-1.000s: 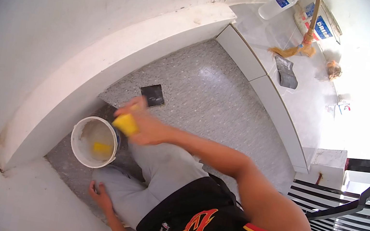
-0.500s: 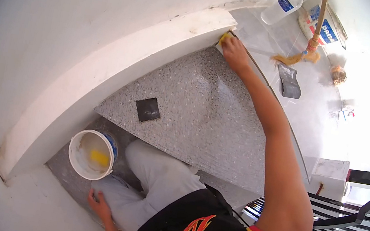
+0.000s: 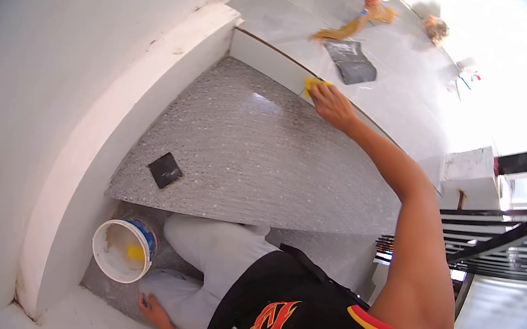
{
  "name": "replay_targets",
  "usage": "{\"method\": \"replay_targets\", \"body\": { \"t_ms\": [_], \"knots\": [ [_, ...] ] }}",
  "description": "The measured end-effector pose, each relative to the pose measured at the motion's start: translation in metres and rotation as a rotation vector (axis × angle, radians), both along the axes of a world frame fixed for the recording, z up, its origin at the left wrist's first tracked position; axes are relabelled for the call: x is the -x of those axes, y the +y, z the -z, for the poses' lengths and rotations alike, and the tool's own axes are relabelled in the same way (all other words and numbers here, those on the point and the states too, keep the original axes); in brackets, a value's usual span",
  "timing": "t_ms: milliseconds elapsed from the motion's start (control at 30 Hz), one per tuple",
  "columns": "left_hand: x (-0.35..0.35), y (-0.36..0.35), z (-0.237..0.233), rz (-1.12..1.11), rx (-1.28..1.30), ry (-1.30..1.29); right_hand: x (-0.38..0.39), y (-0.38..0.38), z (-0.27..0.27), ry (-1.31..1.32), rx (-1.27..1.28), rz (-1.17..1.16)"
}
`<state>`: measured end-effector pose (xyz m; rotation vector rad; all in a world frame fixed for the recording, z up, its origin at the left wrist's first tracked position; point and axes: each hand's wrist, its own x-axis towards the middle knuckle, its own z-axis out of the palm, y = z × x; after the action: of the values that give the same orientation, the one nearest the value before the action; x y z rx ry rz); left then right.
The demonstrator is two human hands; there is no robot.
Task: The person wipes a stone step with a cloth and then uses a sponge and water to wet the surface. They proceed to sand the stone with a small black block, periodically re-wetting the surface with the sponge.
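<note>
Now the right hand point(image 3: 332, 105) has moved along the white riser point(image 3: 267, 57), away from the corner where it was half a second ago and toward about four o'clock. With the view shifted, the bucket point(image 3: 122, 251) sits lower in frame, at between seven and eight o'clock, a yellow piece point(image 3: 136, 252) still inside.

The yellow sponge point(image 3: 316, 88) lies at ten o'clock from the right palm, against the riser's face near its top edge. The right fingers are bent closed over it, thumb side not clear, and part of it shows past the fingertips. At twelve o'clock from that hand, a dark sheet point(image 3: 350, 62) rests on the upper floor point(image 3: 401, 93).

The left hand point(image 3: 155, 311), at seven o'clock, stays beside the grey trouser leg point(image 3: 176, 293), fingers loosely parted, with nothing visible in them.
</note>
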<state>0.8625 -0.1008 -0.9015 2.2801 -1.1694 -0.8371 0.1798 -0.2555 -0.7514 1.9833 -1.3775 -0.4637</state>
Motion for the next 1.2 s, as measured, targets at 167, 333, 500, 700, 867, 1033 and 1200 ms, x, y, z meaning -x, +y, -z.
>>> {"method": "replay_targets", "body": {
  "t_ms": [167, 333, 500, 700, 867, 1033, 1200],
  "knots": [
    [-0.006, -0.001, -0.001, 0.02, 0.007, 0.007, 0.05, 0.169, 0.002, -0.054, -0.037, 0.256],
    [-0.021, -0.003, 0.018, 0.08, 0.047, 0.025, 0.062, 0.33, 0.026, -0.372, 0.182, 0.803],
    [-0.029, -0.011, 0.024, 0.146, 0.024, -0.05, 0.05, 0.402, 0.058, -1.218, 1.147, 1.305],
    [-0.021, -0.016, 0.012, 0.177, -0.003, -0.047, 0.148, 0.455, 0.077, -1.502, 2.112, 0.797],
    [-0.009, -0.011, 0.003, 0.164, 0.073, -0.125, 0.158, 0.377, 0.085, -1.219, 2.068, 1.346],
    [-0.009, -0.014, 0.005, 0.185, 0.034, -0.118, 0.078, 0.332, 0.096, -1.397, 1.37, 1.218],
    [-0.006, -0.01, -0.001, 0.127, 0.027, -0.087, 0.103, 0.393, 0.019, -0.687, 1.523, 1.099]
  ]
}}
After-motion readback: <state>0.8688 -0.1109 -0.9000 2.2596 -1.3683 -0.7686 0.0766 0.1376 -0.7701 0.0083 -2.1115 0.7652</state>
